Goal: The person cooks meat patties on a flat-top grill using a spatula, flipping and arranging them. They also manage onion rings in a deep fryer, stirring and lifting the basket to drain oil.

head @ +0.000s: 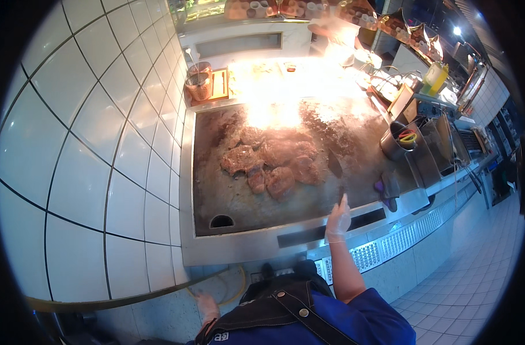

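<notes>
My right hand (339, 220), in a clear disposable glove, is at the front edge of the steel griddle (245, 220). Its fingers are around the dark handle of a spatula (335, 164), whose blade lies on the hot plate, pointing away from me. Left of the blade, several browned pieces of meat (280, 181) lie close together on the plate, some overlapping. My left hand (207, 306) hangs low by my left side, below the griddle's front, with nothing visible in it. Strong glare washes out the far part of the plate.
A white tiled wall (129, 151) borders the left side. Copper-coloured cups (199, 86) stand behind the griddle. A metal container (396, 142) and a dark cloth (389, 189) are at the right. Across the griddle another person's arm (331, 34) shows in glare. A yellow bottle (437, 79) stands farther right.
</notes>
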{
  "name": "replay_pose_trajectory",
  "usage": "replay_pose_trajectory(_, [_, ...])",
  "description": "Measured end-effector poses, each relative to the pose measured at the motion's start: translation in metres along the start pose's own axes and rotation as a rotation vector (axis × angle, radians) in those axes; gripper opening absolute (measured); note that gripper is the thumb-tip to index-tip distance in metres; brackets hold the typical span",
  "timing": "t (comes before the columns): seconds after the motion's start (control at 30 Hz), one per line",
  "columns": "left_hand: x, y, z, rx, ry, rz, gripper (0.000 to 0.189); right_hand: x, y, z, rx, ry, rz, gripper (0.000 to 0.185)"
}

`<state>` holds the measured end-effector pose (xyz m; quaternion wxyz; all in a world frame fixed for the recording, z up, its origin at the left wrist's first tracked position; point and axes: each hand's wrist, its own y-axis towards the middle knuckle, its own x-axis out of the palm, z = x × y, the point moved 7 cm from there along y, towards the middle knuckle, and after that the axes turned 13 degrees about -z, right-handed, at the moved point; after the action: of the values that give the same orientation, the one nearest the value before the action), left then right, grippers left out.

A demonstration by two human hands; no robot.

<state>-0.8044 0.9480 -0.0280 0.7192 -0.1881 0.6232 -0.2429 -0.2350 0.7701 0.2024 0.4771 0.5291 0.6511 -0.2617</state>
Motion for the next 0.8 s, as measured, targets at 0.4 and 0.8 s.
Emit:
replay_pose_trajectory(0.4, [0.029, 0.006, 0.017, 0.154, 0.157, -0.171, 0.041, 0.019, -0.018, 0.026, 0.065, 0.324, -0.150, 0.038])
replay_pose_trajectory(0.8, [0.029, 0.007, 0.068, 0.015, -0.010, -0.367, 0.041, -0.008, 0.013, -0.027, -0.366, -0.106, -0.156, 0.062])
